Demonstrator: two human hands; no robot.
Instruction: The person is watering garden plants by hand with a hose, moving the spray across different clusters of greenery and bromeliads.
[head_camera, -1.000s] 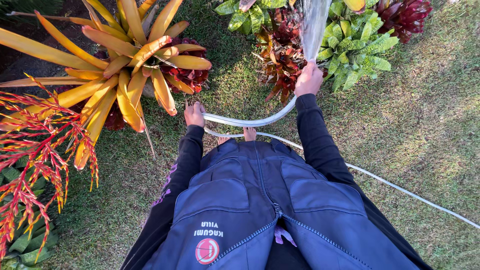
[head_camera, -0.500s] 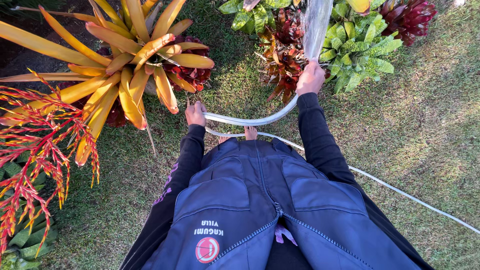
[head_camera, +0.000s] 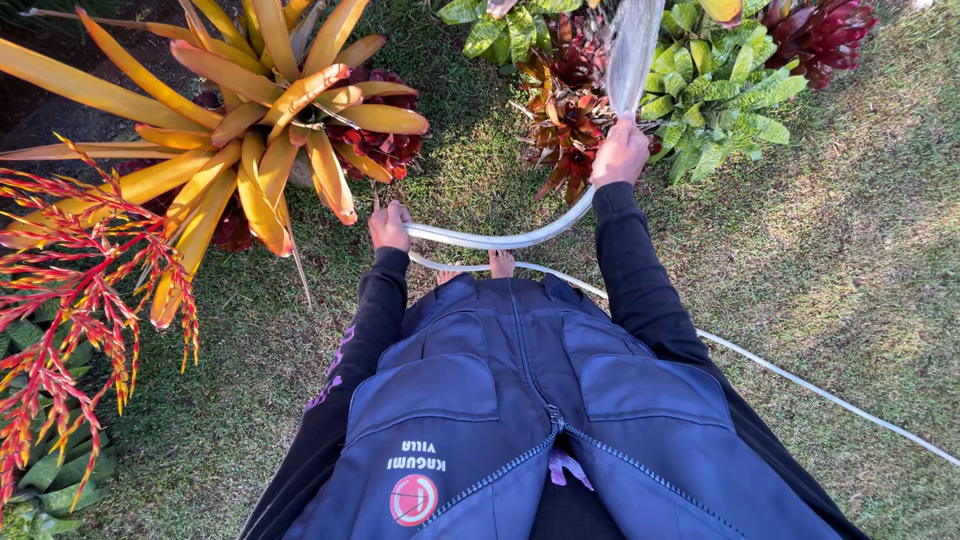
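Observation:
A pale garden hose (head_camera: 505, 239) curves between my two hands in front of my dark blue vest. My right hand (head_camera: 620, 153) grips the hose near its end, and a spray of water (head_camera: 634, 45) fans upward from it toward the green and red plants (head_camera: 712, 90). My left hand (head_camera: 389, 225) holds the hose lower down, just under the big orange-yellow bromeliad (head_camera: 262, 120). The hose trails behind me across the grass to the right (head_camera: 820, 392). A bare foot (head_camera: 501, 263) shows below the hose.
Short grass (head_camera: 850, 230) covers the ground. A red spiky flowering plant (head_camera: 70, 300) stands at the left edge. A rust-coloured bromeliad (head_camera: 565, 115) sits beside the leafy green one. Dark red plants (head_camera: 820, 30) grow at the top right.
The hands and hose keep almost the same pose; the view and the spray have shifted only slightly.

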